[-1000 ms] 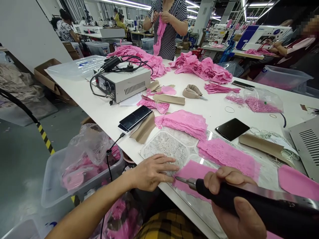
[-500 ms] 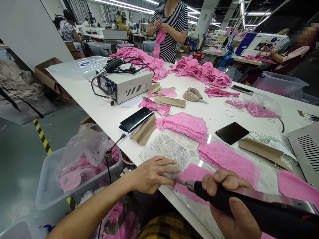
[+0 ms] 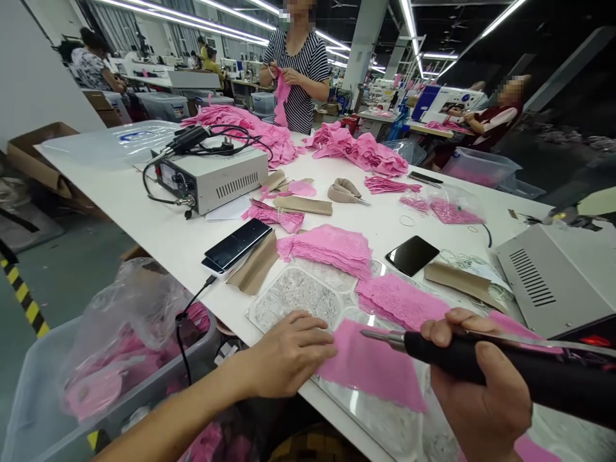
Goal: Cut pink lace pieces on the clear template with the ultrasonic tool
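My right hand point(image 3: 486, 398) grips a black handheld tool point(image 3: 553, 375) with a pointed metal tip. The tip hovers just over a flat pink fabric piece point(image 3: 375, 369) with a scalloped edge, pointing left. Fingers stretched out, my left hand point(image 3: 289, 356) lies at that piece's left edge, holding nothing. The piece rests on a glossy, marble-patterned sheet point(image 3: 298, 295). Beyond it sit a stack of pink lace pieces point(image 3: 332, 250) and a second pink stack point(image 3: 404, 301), to the right.
Two phones, one dark point(image 3: 412, 255) and one on a charger point(image 3: 238, 245), lie on the table. A grey control box point(image 3: 226, 179) carries a cable and another handpiece. Another grey box point(image 3: 553, 269) stands right. A co-worker point(image 3: 303, 70) handles pink fabric behind pink heaps point(image 3: 356, 149). A plastic bin point(image 3: 43, 385) sits lower left.
The tool tip has moved right, away from my left fingertips, and now sits over the middle of the fabric piece's upper part. The view has turned right.
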Demonstrator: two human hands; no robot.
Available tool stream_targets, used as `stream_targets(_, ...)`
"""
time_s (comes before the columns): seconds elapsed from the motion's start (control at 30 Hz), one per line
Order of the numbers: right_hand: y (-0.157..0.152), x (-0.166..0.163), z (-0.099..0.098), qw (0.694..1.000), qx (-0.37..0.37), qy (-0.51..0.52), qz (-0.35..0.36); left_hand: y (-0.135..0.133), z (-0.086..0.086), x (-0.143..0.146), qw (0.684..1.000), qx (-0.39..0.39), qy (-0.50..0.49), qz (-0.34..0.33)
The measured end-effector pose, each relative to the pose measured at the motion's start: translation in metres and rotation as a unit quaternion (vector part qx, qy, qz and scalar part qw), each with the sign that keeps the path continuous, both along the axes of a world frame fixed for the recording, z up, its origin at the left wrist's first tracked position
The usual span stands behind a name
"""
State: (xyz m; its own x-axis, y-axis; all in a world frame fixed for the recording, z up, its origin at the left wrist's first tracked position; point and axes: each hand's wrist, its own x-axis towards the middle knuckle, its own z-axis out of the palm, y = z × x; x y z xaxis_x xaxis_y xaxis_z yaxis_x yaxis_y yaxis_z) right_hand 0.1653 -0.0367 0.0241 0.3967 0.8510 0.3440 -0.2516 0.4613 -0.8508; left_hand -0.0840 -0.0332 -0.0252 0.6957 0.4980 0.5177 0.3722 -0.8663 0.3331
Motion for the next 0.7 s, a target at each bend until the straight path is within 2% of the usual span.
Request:
stream_targets(0.17,0.004,0.011,0.0,1.0,-0.009,0.013,-0.026,0.008,-0.005,0.018,0.999,0.019,0.045,0.013)
stream_targets(0.43,0.008,0.001,0.001,1.0,0.006,-0.005,-0.002,0.01,-0.011,0.018,0.997,0.006,0.074,0.009)
stream_targets(0.53,0.009,-0.004,0.001,1.0,0.007,-0.012,0.012,0.012,-0.006,0.014,0.998,-0.01,0.062,0.003)
stream_targets(0.7,0.004,-0.014,0.005,0.999,-0.004,-0.001,0.047,0.021,0.001,-0.009,0.997,-0.073,-0.018,0.003)
